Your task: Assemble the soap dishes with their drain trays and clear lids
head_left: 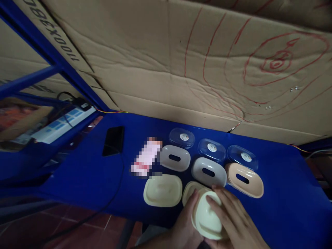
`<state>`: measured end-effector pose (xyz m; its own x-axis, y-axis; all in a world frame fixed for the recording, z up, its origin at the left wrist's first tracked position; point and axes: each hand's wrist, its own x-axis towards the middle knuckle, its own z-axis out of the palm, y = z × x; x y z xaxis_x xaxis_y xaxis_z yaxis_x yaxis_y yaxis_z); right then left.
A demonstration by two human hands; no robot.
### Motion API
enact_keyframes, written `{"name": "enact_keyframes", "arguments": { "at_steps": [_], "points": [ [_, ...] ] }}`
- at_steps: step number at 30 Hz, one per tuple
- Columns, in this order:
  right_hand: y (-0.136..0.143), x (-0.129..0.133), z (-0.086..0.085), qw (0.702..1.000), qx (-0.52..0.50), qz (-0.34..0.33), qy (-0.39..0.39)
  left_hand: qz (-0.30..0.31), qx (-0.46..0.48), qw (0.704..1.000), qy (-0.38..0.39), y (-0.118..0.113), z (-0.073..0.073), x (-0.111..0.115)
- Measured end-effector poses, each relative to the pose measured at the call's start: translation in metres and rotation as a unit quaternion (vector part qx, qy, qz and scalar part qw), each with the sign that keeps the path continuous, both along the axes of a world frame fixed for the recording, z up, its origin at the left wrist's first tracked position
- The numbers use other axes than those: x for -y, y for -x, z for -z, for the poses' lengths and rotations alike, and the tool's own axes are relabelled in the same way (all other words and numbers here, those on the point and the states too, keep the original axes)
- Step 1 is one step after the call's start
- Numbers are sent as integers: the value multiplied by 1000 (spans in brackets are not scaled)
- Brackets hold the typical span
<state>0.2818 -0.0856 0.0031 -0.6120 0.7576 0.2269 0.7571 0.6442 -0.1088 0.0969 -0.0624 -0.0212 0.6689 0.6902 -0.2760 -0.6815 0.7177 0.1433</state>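
While L hand (187, 222) & R hand (235, 218) grip cream dish (207, 218), it's btwn both hands.

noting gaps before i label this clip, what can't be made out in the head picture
All in the head view:
- Right side of the held cream piece: covered by the right hand.
- Part of the cream dish beyond it: covered by the held piece and left hand.
- Pink item: pixelated, print unreadable.
- Stickers on the clear lids: text too small.
- Cardboard lettering: cut off by the top edge.
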Motion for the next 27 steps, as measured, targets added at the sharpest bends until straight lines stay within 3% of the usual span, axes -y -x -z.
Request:
{"name": "enact_keyframes", "arguments": {
  "at_steps": [2, 4, 5, 6, 7, 9, 12, 16, 19, 22, 27],
  "points": [
    [-11, 10, 7, 999, 7, 45, -28, 19, -34, 999, -12, 5, 5, 3],
    [-39, 22, 20, 997, 25, 66, -37, 12, -88, 995, -37, 23, 10, 8],
    [-57, 29, 28, 996, 38, 69, -34, -13, -160, 983, -90, 37, 11, 12],
    [-74, 34, 36, 996, 53, 71, -30, -60, -261, 951, -155, 55, 12, 15],
    [-89, 40, 43, 995, 67, 73, -27, -93, -366, 904, -200, 75, 11, 19],
    [-112, 46, 56, 992, 90, 82, -13, -129, -558, 781, -248, 118, 9, 27],
    [-117, 46, 62, 991, 97, 94, 5, -134, -742, 588, -291, 170, 8, 33],
    [-76, 37, 53, 994, 66, 88, -21, -95, -807, 383, -439, 194, 21, 33],
    [-30, 28, 46, 997, 48, 19, -66, -80, -812, 269, -513, 187, 38, 35],
    [-3, 20, 45, 994, 68, -52, -70, -61, -818, 217, -529, 179, 51, 39],
    [14, 10, 37, 998, 62, -9, 2, -71, -830, 220, -508, 177, 65, 41]
  ]
}}
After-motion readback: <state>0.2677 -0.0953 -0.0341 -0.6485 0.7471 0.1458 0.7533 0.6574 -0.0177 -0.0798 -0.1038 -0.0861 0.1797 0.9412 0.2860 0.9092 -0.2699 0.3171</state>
